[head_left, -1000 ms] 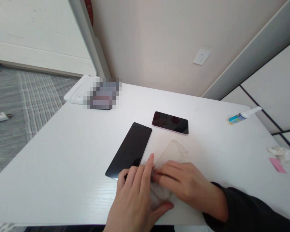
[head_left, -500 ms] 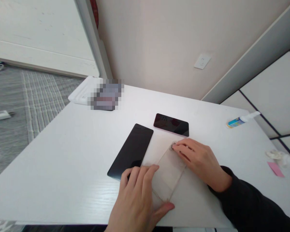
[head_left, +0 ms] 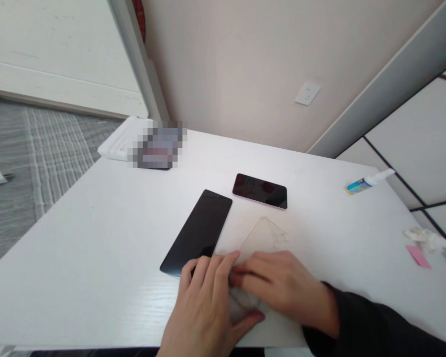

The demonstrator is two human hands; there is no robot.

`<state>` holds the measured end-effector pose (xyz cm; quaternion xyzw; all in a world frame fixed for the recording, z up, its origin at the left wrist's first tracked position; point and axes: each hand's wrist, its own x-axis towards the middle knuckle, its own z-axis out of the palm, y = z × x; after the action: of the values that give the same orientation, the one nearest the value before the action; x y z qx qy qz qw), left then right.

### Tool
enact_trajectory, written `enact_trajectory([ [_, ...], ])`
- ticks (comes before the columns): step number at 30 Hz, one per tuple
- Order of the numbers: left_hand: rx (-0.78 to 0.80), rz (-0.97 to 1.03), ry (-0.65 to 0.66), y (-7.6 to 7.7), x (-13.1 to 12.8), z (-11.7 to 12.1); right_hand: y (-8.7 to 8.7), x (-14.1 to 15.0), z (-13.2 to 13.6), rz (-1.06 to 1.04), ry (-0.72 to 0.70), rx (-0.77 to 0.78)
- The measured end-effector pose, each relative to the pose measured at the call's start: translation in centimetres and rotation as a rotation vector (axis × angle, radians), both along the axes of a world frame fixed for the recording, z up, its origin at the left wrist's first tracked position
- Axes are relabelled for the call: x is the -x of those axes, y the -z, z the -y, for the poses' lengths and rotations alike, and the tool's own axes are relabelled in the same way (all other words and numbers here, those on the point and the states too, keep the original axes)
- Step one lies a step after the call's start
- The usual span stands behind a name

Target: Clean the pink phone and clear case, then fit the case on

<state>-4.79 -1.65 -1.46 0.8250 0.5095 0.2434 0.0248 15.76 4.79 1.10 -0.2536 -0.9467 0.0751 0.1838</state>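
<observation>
A clear phone case lies on the white table. My left hand grips its near part, fingers along the left edge and thumb at the near right. My right hand is closed in a pinch over the case's nearer half, close to my left fingertips. What it pinches, if anything, is hidden. To the left lies a large black phone, its near end partly behind my left fingers. A smaller dark phone with a pinkish edge lies beyond the case.
On the right are a white bottle with a blue label and nozzle, a pink slip and crumpled white tissue. A white box and a blurred-out device sit at the far left. A wall borders the table's far edge.
My right hand has moved from the case's far end down towards me, to its near half, uncovering the far corners. My left hand keeps its hold on the case.
</observation>
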Motion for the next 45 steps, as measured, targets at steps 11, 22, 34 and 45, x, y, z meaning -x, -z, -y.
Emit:
enact_trajectory([
  [11, 0.017, -0.008, 0.006, -0.1, 0.0, 0.1, -0.2, -0.8, -0.9, 0.06, 0.075, -0.066],
  [22, 0.018, -0.037, 0.006, -0.3, 0.0, 0.2, -1.7, -1.7, -0.4, 0.182, 0.123, -0.154],
  [34, 0.018, -0.009, 0.02, -0.2, 0.0, 0.1, -1.0, -0.8, -0.8, 0.12, 0.003, -0.085],
  [45, 0.122, 0.072, 0.039, -0.3, 0.2, 0.3, -0.9, -0.2, -0.4, 0.077, -0.212, 0.219],
])
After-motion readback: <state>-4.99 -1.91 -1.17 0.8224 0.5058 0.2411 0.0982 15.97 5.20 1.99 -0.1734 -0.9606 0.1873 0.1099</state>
